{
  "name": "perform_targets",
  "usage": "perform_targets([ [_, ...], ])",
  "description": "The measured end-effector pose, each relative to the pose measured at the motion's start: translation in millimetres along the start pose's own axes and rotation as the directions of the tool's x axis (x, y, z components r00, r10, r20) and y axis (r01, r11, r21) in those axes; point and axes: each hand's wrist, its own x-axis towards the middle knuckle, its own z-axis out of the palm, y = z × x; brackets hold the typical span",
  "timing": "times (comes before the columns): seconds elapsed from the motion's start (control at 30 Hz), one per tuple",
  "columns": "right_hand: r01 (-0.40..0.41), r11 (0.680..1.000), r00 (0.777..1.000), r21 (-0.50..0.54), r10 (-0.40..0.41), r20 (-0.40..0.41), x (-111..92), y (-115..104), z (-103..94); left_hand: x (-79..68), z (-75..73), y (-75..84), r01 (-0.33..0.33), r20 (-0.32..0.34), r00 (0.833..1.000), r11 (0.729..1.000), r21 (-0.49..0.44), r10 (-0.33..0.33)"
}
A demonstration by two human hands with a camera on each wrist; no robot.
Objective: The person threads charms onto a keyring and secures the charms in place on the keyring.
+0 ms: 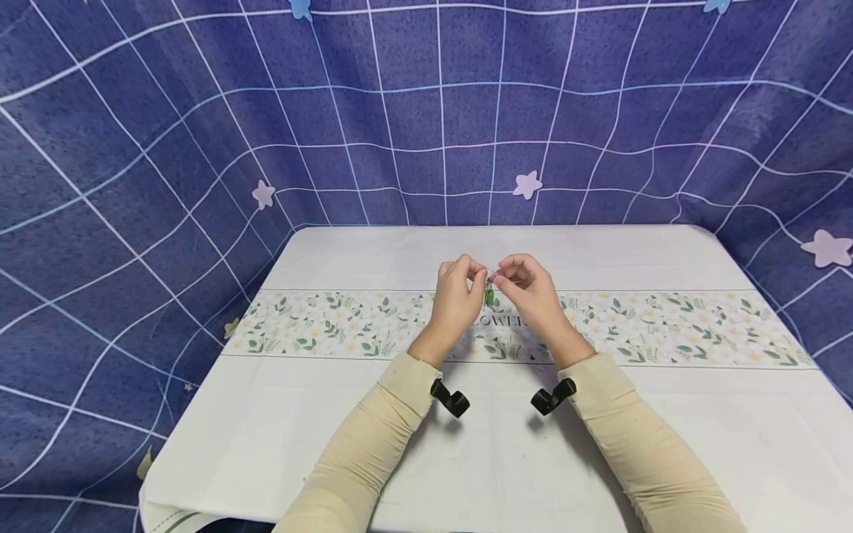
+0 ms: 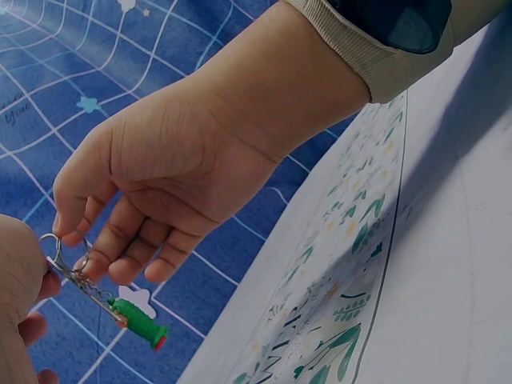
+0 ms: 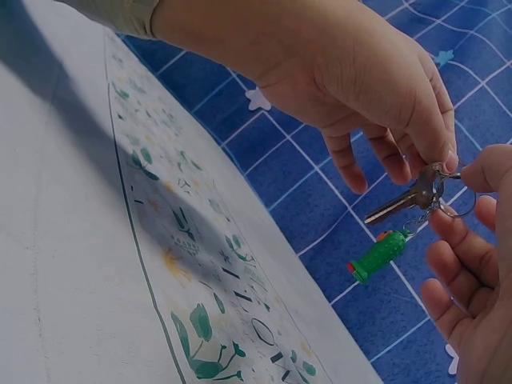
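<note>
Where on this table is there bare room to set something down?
On the white cloth: front left, between floral band and left sleeve; front right, outside the right sleeve; and the back strip, between band and blue curtain. Crowded: above mid-band, where left hand and right hand meet at the key ring, key and green charm.

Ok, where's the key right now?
In the right wrist view, the key is right of centre, between the right hand above and the green charm below.
</note>
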Motion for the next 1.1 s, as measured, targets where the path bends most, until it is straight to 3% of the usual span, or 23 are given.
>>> perform_targets([
  [0.23,-0.017,0.998,1.0,0.057,0.017,0.007,1.3,1.8,-1.0,-0.2,0.6,-0.3,-0.005,-0.005,1.0,1.0,0.007,0.005],
  [1.1,-0.031,0.997,1.0,-0.067,0.031,-0.002,-0.6,-4.1,1.1,-0.6,1.3,0.0,-0.016,-0.016,1.0,1.0,0.009,0.016],
])
